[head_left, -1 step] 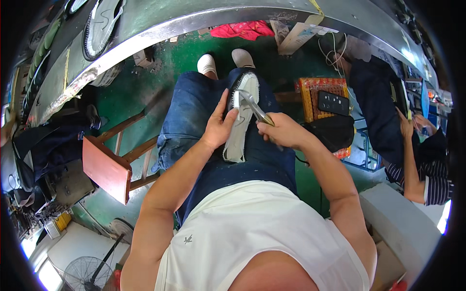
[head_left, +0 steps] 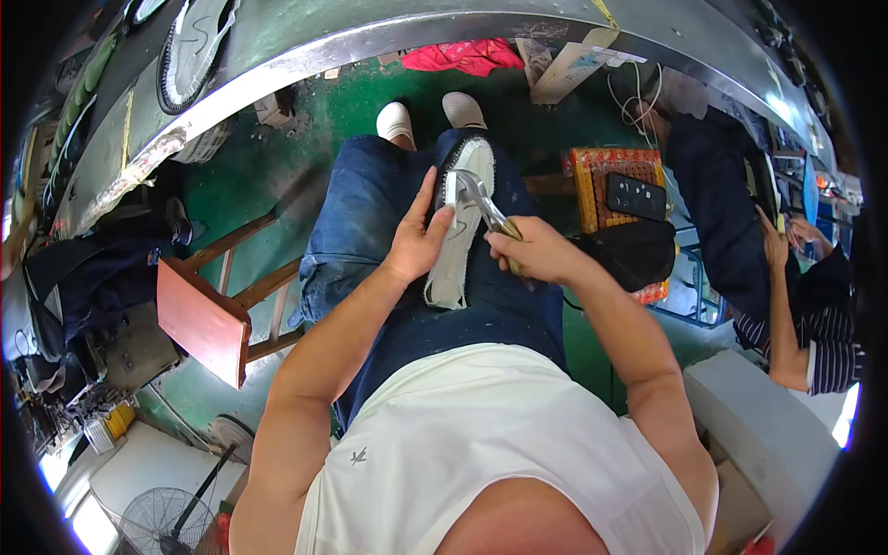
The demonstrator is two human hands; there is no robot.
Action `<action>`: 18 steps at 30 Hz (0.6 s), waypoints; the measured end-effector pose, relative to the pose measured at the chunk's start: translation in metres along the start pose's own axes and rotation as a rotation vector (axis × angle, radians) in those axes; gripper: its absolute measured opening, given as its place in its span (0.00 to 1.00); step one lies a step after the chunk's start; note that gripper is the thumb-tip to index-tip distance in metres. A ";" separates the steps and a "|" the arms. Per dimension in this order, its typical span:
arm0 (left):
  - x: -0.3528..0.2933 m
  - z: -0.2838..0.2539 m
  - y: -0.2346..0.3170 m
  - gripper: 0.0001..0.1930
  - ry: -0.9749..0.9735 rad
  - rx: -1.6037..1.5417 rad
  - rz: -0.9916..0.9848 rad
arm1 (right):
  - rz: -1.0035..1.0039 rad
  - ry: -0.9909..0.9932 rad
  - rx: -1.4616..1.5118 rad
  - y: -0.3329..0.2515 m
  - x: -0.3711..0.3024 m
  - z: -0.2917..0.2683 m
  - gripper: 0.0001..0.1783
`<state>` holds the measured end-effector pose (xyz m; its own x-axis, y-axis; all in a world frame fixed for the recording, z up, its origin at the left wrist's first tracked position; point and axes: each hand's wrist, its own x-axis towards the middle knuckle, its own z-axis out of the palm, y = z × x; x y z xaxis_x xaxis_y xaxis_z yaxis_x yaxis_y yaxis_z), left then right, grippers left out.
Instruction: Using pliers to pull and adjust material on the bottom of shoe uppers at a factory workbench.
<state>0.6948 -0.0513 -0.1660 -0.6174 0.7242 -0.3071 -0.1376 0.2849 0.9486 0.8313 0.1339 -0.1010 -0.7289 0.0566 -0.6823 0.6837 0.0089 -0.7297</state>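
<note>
A pale shoe upper (head_left: 450,264) lies lengthwise on my lap with its underside turned up. Its far end is rounded and edged with a dark, pleated rim. My left hand (head_left: 418,236) grips it along the left side, thumb on top and forefinger stretched along the edge. In my right hand (head_left: 532,248) is a pair of pincers (head_left: 482,198), with a curved steel head and brass-coloured handles. The pincers' head rests over the middle of the upper, close to my left thumb. My palm hides part of the handles.
Ahead stands a metal-edged bench (head_left: 370,42), with another pale shoe upper (head_left: 194,51) on it. A wooden stool (head_left: 205,319) is at the left. On the right, a beaded seat (head_left: 592,190) bears a black phone (head_left: 635,196) and a black bag (head_left: 634,252). Another person (head_left: 786,305) works beyond it.
My right hand and the pincers have shifted very slightly, with the handles now showing more clearly below my fingers. The shoe upper and my left hand stay in place.
</note>
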 end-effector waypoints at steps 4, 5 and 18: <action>0.010 -0.006 -0.003 0.31 -0.049 0.297 0.339 | -0.181 0.159 0.150 0.054 0.020 0.035 0.15; 0.010 -0.008 0.003 0.30 -0.067 0.466 0.406 | -0.183 0.159 0.151 0.056 0.020 0.025 0.15; 0.004 0.002 0.023 0.33 -0.074 0.606 0.338 | -0.219 0.144 0.018 0.012 0.033 -0.027 0.26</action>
<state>0.6903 -0.0408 -0.1457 -0.4935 0.8693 -0.0275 0.5220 0.3213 0.7901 0.8167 0.1633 -0.1315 -0.8459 0.1969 -0.4956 0.5086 0.0186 -0.8608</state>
